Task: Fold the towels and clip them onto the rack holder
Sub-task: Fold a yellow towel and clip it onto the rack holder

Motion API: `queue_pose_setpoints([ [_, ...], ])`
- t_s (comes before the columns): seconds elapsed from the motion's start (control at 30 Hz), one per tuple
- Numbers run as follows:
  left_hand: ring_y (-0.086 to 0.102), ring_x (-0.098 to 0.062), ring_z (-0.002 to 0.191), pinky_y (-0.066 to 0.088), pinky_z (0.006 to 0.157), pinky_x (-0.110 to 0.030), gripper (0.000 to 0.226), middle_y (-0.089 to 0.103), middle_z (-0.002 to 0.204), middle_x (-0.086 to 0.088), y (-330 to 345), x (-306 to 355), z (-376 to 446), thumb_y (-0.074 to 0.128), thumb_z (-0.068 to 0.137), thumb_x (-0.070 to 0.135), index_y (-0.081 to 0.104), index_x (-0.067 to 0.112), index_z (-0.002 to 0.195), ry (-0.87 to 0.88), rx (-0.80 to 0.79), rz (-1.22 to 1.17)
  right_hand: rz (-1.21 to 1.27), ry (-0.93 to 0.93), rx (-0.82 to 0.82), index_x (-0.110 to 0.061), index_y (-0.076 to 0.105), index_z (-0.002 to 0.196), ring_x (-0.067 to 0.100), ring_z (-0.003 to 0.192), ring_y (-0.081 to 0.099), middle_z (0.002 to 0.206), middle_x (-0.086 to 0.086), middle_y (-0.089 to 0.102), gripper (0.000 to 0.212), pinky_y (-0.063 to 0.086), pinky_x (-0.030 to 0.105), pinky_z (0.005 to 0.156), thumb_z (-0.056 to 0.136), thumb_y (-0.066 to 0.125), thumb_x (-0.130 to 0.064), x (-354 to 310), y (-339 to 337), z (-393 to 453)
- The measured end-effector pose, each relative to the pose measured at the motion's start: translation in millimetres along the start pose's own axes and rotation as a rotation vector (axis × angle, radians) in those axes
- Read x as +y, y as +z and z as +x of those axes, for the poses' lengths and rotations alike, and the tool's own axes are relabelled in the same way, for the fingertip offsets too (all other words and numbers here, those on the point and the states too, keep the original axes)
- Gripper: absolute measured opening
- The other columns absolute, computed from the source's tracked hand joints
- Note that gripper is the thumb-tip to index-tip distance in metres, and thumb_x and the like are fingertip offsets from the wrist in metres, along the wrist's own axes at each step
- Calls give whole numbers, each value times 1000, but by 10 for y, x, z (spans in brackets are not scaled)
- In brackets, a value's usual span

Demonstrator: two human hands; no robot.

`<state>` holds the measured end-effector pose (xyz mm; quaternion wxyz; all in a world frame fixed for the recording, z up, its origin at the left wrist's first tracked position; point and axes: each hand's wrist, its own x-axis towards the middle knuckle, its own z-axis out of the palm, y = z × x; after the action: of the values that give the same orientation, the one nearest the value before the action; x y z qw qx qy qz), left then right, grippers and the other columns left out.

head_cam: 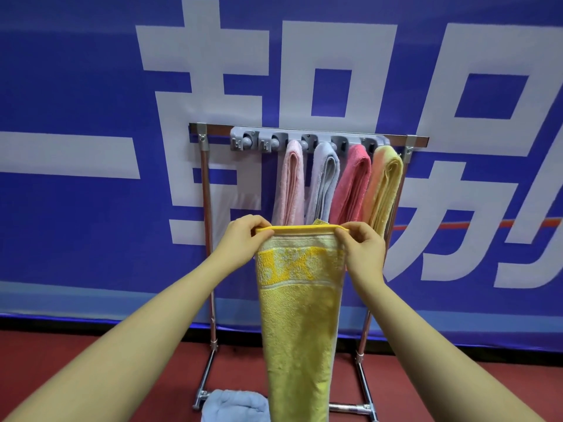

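Observation:
A yellow towel (300, 318) hangs lengthwise in front of me, folded into a narrow strip. My left hand (243, 239) pinches its top left corner and my right hand (362, 248) pinches the top right corner. Behind it stands a metal rack (207, 190) carrying a grey clip holder (304, 138). Several folded towels hang from the holder's right clips: a light pink towel (291, 184), a pale blue-grey towel (324, 184), a deep pink towel (353, 184) and a pale yellow towel (385, 190). The two clips at the left (257, 142) hold nothing.
A light blue towel (234, 405) lies crumpled on the red floor (91, 354) by the rack's left foot. A blue banner with large white characters (91, 86) fills the wall behind the rack.

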<state>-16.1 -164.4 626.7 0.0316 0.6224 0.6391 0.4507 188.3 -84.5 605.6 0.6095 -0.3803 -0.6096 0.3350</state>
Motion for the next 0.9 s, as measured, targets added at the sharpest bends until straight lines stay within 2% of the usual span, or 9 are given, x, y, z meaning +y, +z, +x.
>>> queue_pose_setpoints([
  [0.13,52,-7,76,42,67,-11,18,56,83,5,-39,30,-25,60,90,14,61,17,108,48,25,-32,-33,32,56,-17,68,84,14,78,61,77,-2,67,3,48,27,71,86,68,-20,-2,87,14],
  [0.2,51,-10,74,42,65,-11,28,53,84,2,-76,47,-27,56,93,14,52,25,119,83,-52,-14,-47,41,71,-19,68,83,17,80,62,77,-1,67,4,49,32,74,85,68,-23,11,121,35],
  [0.27,53,-16,74,45,69,-20,28,54,86,0,-114,64,-23,52,95,16,50,30,120,114,-164,22,-44,59,86,-22,67,81,19,80,63,76,-1,68,4,49,34,75,84,68,-25,28,133,60],
  [0.33,55,-9,75,44,70,-20,23,56,85,8,-138,83,-23,52,95,18,55,31,113,141,-259,47,-40,77,90,-24,67,80,19,81,64,75,-4,67,4,49,36,76,84,69,-24,45,131,69],
  [0.4,55,5,81,40,70,-8,20,60,90,17,-143,108,-25,54,94,15,63,27,106,148,-331,49,-26,89,89,-24,67,80,19,82,63,74,-6,66,5,50,37,78,84,69,-22,70,123,54],
  [0.57,60,6,81,45,70,-10,17,68,90,11,-52,102,-30,60,90,9,72,18,98,62,-353,-81,7,107,68,-18,68,83,16,76,59,77,4,66,2,51,38,76,84,69,-17,141,78,24],
  [0.7,66,-4,87,52,79,-18,14,72,93,2,22,114,-46,66,86,12,73,14,97,-77,-330,-273,46,104,46,-19,67,80,15,74,57,77,5,65,6,50,37,74,84,69,-15,157,47,-2],
  [0.8,64,-2,84,48,73,-11,18,71,95,-1,62,160,-39,60,89,10,72,10,102,-133,-344,-358,95,97,-1,-19,67,79,12,73,56,75,1,64,10,49,30,73,84,69,-12,158,43,-46],
  [0.9,62,-7,91,50,82,-18,32,70,95,3,55,167,-28,53,87,-3,71,16,106,-140,-420,-381,145,94,-30,-17,68,81,9,71,57,75,-1,65,8,49,27,71,84,69,-10,156,29,-61],
])
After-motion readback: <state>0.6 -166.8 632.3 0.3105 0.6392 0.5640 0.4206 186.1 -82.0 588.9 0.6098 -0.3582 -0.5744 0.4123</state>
